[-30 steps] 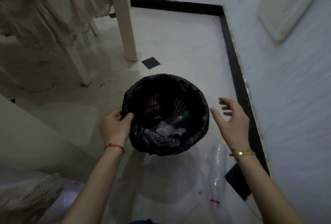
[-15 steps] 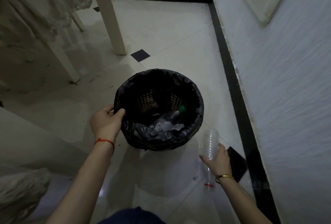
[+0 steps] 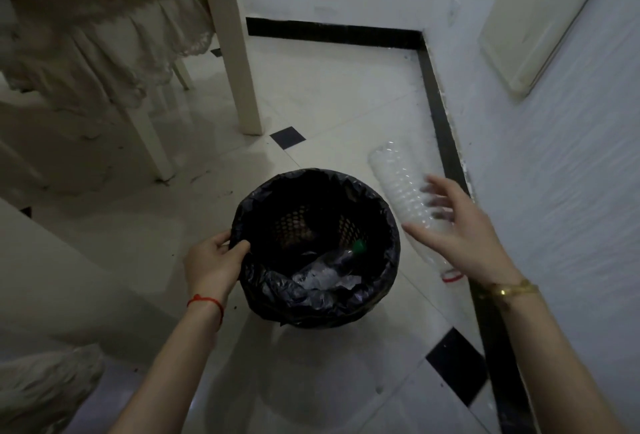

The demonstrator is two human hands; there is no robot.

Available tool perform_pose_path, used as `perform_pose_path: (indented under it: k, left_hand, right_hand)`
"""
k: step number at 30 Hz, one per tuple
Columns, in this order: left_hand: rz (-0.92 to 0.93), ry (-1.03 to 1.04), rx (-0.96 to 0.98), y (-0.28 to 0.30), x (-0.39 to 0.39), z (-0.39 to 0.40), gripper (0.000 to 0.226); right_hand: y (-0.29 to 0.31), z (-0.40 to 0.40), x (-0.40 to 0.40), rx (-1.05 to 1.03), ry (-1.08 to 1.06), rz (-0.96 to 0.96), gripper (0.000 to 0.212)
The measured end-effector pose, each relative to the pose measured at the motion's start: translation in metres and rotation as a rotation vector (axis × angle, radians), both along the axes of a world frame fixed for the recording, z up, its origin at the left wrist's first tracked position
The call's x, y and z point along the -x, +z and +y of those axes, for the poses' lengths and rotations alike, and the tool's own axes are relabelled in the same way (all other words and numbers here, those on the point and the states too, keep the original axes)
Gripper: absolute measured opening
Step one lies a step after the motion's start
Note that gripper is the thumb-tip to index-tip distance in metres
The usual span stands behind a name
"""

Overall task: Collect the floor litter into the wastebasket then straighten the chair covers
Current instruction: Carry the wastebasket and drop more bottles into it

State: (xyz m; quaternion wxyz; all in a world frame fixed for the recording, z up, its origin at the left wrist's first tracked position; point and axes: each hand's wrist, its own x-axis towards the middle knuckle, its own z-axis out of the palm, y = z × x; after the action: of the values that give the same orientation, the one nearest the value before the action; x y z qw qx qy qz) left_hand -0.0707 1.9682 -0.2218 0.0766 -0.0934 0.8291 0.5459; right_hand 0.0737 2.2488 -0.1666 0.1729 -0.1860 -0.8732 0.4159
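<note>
so the litter part looks well underway but not finished. the wastebasket [image 3: 313,246] sits on the tiled floor [image 3: 329,104] toward the corner where the two walls meet, not far from the black skirting strip [image 3: 446,142] along the right-hand wall. it's lined with a black bag [image 3: 346,305] and there's already stuff in it: a crushed clear bottle with a green cap [image 3: 358,246] and some crumpled plastic down at the near side.

left hand [image 3: 214,262] is pinched shut on the near-left rim of the bag, thumb inside, fingers outside, looks like it's steadying the bin or holding the liner open. right hand [image 3: 460,229] is off the floor just right of the basket with a long stack of clear plastic cups [image 3: 398,187] angled up and away from it. fingers are spread and blurry, so i honestly can't tell if it has a proper hold on the stack or is only cradling it. there's a red ring [image 3: 450,276] at the stack's lower end, near the wrist.

my guess is the cups go in next; the stack is still beside the rim, not over the opening. it's long, so it may need tipping in end first.

chair covers aren't touched as far as i can see. frilly cream fabric [image 3: 104,35] hangs at the far left over pale furniture legs [image 3: 239,62], looking rumpled, and another bit of cover [image 3: 38,388] shows at the near-left corner of the view. small dark specks are still on the floor near those legs too.
</note>
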Motion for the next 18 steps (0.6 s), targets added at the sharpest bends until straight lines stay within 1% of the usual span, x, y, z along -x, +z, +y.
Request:
perform_pose_path:
  k: [2,4,7,12,16,18]
  left_hand:
    - [0.009,-0.007,0.001,-0.001,0.000,-0.001,0.024]
    - [0.015,-0.008,-0.004,-0.001,-0.002,-0.001,0.025]
    - [0.024,-0.018,-0.011,0.000,-0.005,-0.001,0.025]
    - [0.045,-0.054,-0.048,0.003,-0.012,-0.001,0.017]
    - [0.058,-0.047,-0.053,0.003,-0.015,0.001,0.026]
    - [0.065,-0.053,-0.055,0.001,-0.016,0.001,0.023]
  right_hand:
    - [0.024,-0.008,0.020,-0.105,0.186,-0.091,0.077]
    - [0.037,-0.018,0.040,-0.239,0.336,-0.224,0.077]
    - [0.038,-0.028,0.070,-0.389,0.464,-0.389,0.078]
    - [0.008,-0.041,0.112,-0.498,0.589,-0.615,0.073]
    - [-0.019,-0.058,0.128,-0.481,0.680,-0.676,0.070]
    - [-0.034,-0.063,0.129,-0.476,0.703,-0.682,0.068]
